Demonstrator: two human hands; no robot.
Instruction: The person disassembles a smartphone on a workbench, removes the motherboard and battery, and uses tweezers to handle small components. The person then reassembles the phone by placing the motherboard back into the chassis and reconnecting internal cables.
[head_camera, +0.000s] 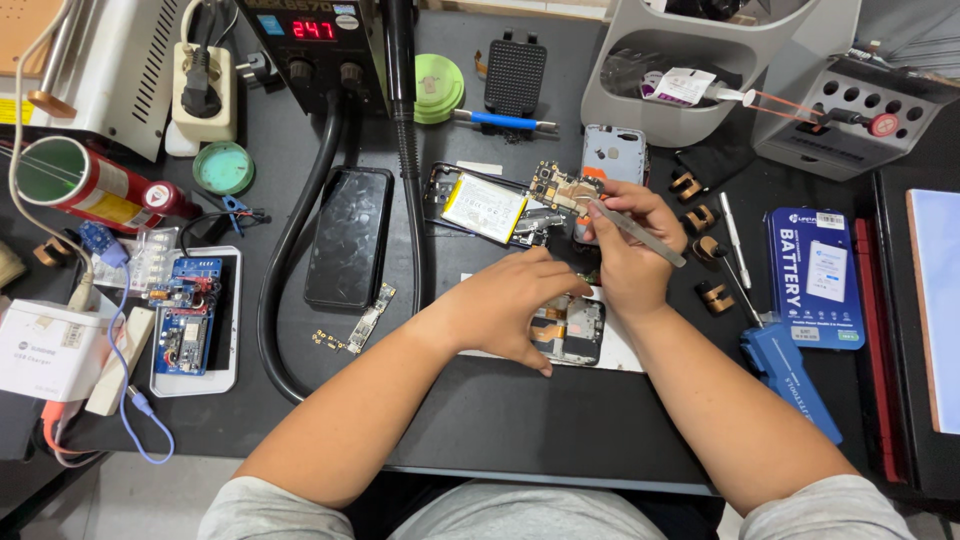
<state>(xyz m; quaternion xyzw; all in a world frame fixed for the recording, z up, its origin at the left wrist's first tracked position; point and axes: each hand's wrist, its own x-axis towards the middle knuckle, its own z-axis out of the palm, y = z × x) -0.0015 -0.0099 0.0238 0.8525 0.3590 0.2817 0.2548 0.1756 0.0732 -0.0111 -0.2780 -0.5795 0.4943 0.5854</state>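
Note:
My left hand (510, 305) lies over a small opened phone body (572, 332) on a white sheet, fingers curled down on it. Just above, my right hand (625, 245) pinches metal tweezers (640, 232), their tip pointing up-left toward a small circuit board (558, 186). Beside that board lies an opened phone frame with a yellow-edged white battery (485, 208). What sits under my left palm is hidden.
A black phone (348, 236) lies face down at left of centre, next to a thick black hose (290, 250). A soldering station with red digits (315, 40) stands at the back. A blue battery box (815, 275), a blue tool (790, 375) and copper coils (705, 245) lie right.

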